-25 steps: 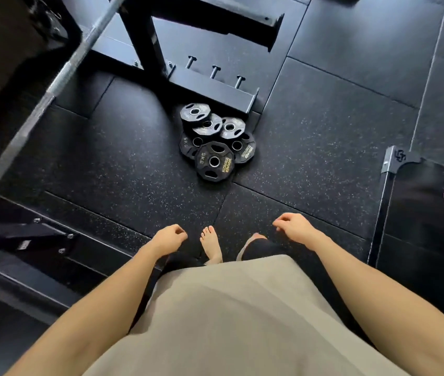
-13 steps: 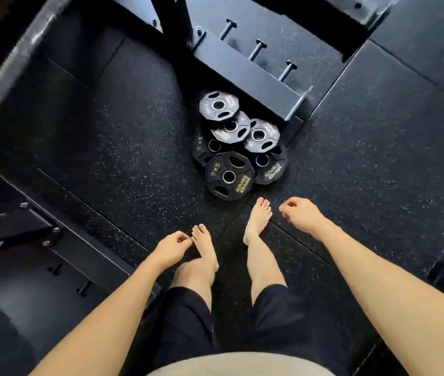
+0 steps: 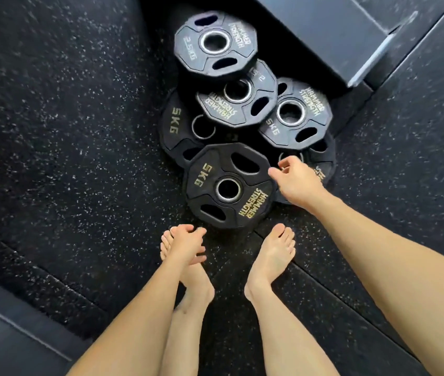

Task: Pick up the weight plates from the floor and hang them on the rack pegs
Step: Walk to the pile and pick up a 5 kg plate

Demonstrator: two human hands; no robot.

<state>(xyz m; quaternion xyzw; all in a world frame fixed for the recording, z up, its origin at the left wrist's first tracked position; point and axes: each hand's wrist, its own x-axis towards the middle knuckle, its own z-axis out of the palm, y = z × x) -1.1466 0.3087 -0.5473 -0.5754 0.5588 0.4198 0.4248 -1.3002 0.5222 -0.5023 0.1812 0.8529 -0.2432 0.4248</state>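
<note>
Several black weight plates lie overlapping in a heap on the floor. The nearest 5 kg plate point(image 3: 227, 185) lies flat on top at the front. A 2.5 kg plate point(image 3: 215, 44) is the farthest, with two more small plates point(image 3: 238, 95) point(image 3: 295, 112) between them. My right hand point(image 3: 296, 183) hovers at the right rim of the nearest plate, fingers apart, holding nothing. My left hand point(image 3: 185, 244) hangs loosely curled just below that plate, over my left foot, empty. The rack's pegs are out of view.
The rack's dark base beam point(image 3: 332, 33) runs across the top right, just behind the heap. My bare feet point(image 3: 272, 256) stand right in front of the plates on the speckled rubber floor point(image 3: 66, 131). Another dark frame part point(image 3: 12, 321) lies at bottom left.
I have bent down and come much closer to the plates. My right hand has reached forward to the nearest 5 kg plate; my left hand has lowered toward its front edge.
</note>
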